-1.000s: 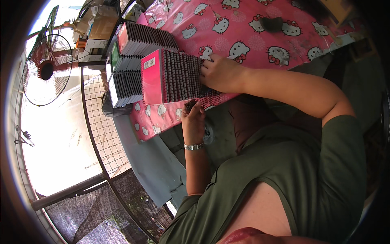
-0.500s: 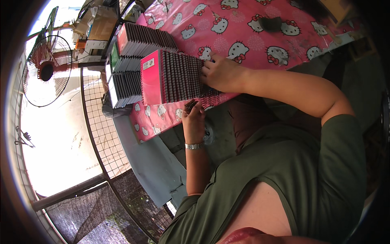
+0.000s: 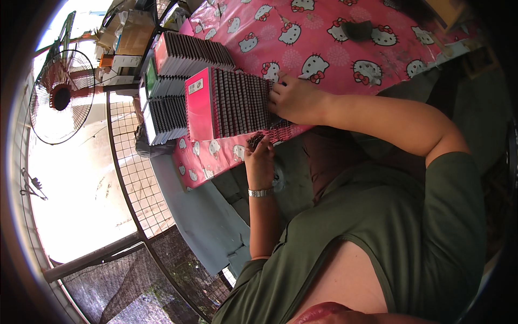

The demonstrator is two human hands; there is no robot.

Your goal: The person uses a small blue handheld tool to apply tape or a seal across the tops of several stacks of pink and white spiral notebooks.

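Note:
A stack of spiral-bound notebooks point(image 3: 202, 110) with a pink cover stands on the table, its dark coil bindings in close rows toward me. My right hand point(image 3: 297, 100) is at the right end of these bindings, its fingers curled against them. Whatever lies between those fingertips is hidden. Just below the stack, at the table's near edge, my left hand point(image 3: 260, 159) pinches a small dark clump point(image 3: 254, 141) of thin pieces; they are too small to name. Pink coil ends point(image 3: 280, 135) show between my two hands.
Behind and left stand more notebook stacks point(image 3: 189, 51), point(image 3: 166, 116). A pink cloth with cartoon cats point(image 3: 318, 46) covers the table, with a dark flat object point(image 3: 358, 31) farther off. A fan point(image 3: 62, 97) and cardboard boxes point(image 3: 135, 38) are at the left.
Both hands shift very slightly to the right. The grips look the same, and the notebooks stay in place.

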